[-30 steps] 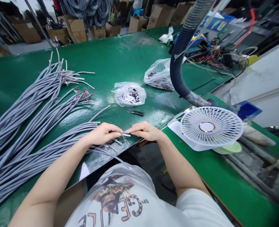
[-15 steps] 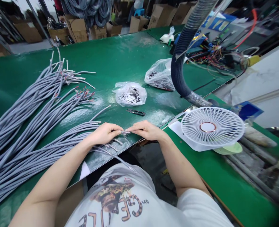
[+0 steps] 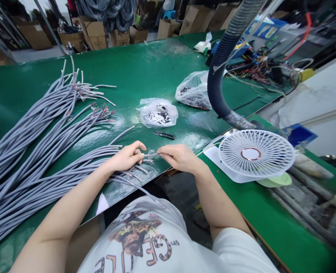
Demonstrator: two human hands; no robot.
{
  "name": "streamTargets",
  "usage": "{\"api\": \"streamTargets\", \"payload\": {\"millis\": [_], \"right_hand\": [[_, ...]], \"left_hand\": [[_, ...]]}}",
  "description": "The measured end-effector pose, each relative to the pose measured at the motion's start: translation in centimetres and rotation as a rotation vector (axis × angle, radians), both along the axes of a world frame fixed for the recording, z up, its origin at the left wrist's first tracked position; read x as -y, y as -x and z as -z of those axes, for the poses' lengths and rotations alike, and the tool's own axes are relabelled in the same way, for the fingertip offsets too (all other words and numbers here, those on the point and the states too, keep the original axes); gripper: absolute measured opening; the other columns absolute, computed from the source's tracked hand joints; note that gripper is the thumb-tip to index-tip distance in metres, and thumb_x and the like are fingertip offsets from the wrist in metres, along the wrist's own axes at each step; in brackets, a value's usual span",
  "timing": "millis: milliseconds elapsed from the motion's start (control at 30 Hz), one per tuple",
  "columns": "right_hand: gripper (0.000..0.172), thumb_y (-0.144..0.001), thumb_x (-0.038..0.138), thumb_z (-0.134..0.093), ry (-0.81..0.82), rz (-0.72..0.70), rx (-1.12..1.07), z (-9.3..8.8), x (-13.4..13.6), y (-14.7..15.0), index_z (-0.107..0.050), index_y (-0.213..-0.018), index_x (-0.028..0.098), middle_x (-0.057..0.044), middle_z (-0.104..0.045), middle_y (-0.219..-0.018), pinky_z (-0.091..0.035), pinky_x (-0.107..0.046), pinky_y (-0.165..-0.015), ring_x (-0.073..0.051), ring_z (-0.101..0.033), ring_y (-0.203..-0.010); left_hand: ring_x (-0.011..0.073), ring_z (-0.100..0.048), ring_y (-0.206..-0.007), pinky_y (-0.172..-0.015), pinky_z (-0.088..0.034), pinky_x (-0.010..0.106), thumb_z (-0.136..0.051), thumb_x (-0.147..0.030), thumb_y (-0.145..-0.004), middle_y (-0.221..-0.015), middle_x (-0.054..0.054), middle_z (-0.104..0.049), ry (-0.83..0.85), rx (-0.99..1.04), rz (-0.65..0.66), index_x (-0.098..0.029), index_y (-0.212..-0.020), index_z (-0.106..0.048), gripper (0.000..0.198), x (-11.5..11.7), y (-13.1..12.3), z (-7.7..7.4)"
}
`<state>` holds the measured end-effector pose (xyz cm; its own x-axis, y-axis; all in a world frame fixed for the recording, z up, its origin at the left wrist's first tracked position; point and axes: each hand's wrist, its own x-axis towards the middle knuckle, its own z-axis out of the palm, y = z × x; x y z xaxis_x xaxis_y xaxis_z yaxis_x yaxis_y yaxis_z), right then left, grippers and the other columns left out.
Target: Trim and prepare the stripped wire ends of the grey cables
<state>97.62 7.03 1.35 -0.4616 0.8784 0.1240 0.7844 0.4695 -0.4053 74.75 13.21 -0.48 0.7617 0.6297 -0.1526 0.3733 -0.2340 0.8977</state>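
Your left hand (image 3: 125,158) half open, grip unclear | your right hand (image 3: 179,158) pinches thin wires (image 3: 149,154) at 12 o'clock, off gray cables (image 3: 71,170) | risk: a hard tug could snap them

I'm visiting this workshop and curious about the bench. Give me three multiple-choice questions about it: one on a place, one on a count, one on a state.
1. Where do the snips lie?
A) On the fan
B) On the green bench
C) In a carton

2. How many clear plastic bags lie beside the snips?
A) One
B) Two
C) Five

3. What shows at the grey cable ends by the left hand and right hand?
A) Tape
B) Plugs
C) Thin wires

Answers:
1 B, they lie flat on the bench top.
2 B, two bags sit side by side.
3 C, the wires stick out beyond the grey sheaths.
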Motion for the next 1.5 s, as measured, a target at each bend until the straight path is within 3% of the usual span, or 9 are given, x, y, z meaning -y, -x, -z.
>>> {"api": "streamTargets", "payload": {"millis": [167, 333, 633, 867, 1100, 1367, 1500], "right_hand": [[0.024, -0.091, 0.02, -0.044, -0.005, -0.05, 0.107, -1.2, -0.4, 0.5, -0.067, -0.09, 0.019, -0.005, -0.069, -0.079, -0.032, -0.023, -0.058, -0.013, -0.058, -0.066], [0.02, -0.09, 0.02, -0.045, 0.025, -0.034, 0.076, -0.5, -0.7, 0.7, -0.063, -0.083, 0.018, -0.003, -0.065, -0.071, -0.03, -0.023, -0.057, -0.012, -0.053, -0.061], [0.018, -0.086, 0.025, -0.052, 0.154, -0.007, -0.352, 2.7, -1.0, -0.2, -0.063, -0.077, 0.015, 0.002, -0.055, -0.06, -0.033, -0.02, -0.052, -0.007, -0.043, -0.05], [0.019, -0.082, 0.031, -0.056, 0.355, 0.093, -0.596, 3.8, -1.2, 0.3, -0.062, -0.076, 0.014, 0.002, -0.055, -0.056, -0.036, -0.019, -0.047, -0.007, -0.046, -0.046], [0.022, -0.08, 0.035, -0.06, 0.421, 0.133, -0.711, 4.7, -1.6, 0.7, -0.063, -0.077, 0.014, 0.002, -0.055, -0.054, -0.035, -0.018, -0.042, -0.006, -0.044, -0.041], [0.018, -0.082, 0.029, -0.059, 0.277, -0.043, -0.638, 2.8, -0.6, 1.4, -0.064, -0.072, 0.014, 0.0, -0.059, -0.061, -0.039, -0.019, -0.05, -0.007, -0.049, -0.051], [0.016, -0.08, 0.028, -0.064, 0.025, 0.08, -0.581, 2.6, 0.2, 2.3, -0.067, -0.088, 0.015, 0.003, -0.056, -0.058, -0.034, -0.019, -0.045, -0.006, -0.042, -0.045]], "left_hand": [[0.0094, -0.051, -0.055, -0.057, -0.038, 0.021, -0.045, -0.024, -0.085, -0.064, -0.004, -0.063, -0.058, -0.019, -0.007, -0.018, -0.102, -0.047, 0.018, 0.2, 0.0, -0.2], [0.0086, -0.05, -0.052, -0.056, -0.036, 0.02, -0.045, -0.025, -0.085, -0.065, -0.003, -0.065, -0.06, -0.013, 0.007, -0.018, -0.095, -0.045, 0.011, 0.2, 0.0, -0.2], [0.0093, -0.051, -0.057, -0.058, -0.037, 0.021, -0.042, -0.02, -0.085, -0.068, -0.002, -0.064, -0.101, -0.001, 0.016, -0.017, -0.092, -0.051, 0.011, 0.1, 0.1, 0.0], [0.0075, -0.044, -0.051, -0.054, -0.034, 0.019, -0.044, -0.024, -0.085, -0.065, -0.002, -0.061, -0.051, 0.005, -0.041, -0.014, -0.094, -0.061, 0.021, 0.2, 0.0, -0.3], [0.0072, -0.044, -0.052, -0.054, -0.034, 0.019, -0.043, -0.026, -0.087, -0.067, 0.0, -0.062, -0.097, 0.041, -0.059, -0.013, -0.104, -0.068, 0.033, 0.0, 0.1, -0.2], [0.0093, -0.049, -0.06, -0.063, -0.04, 0.021, -0.041, -0.027, -0.088, -0.065, 0.0, -0.059, -0.112, 0.087, -0.125, -0.011, -0.119, -0.063, 0.041, -0.3, 0.1, 0.1], [0.0093, -0.048, -0.059, -0.062, -0.04, 0.021, -0.043, -0.028, -0.088, -0.065, 0.0, -0.059, -0.075, 0.107, -0.145, -0.009, -0.122, -0.06, 0.043, -0.4, 0.1, 0.2]]}}
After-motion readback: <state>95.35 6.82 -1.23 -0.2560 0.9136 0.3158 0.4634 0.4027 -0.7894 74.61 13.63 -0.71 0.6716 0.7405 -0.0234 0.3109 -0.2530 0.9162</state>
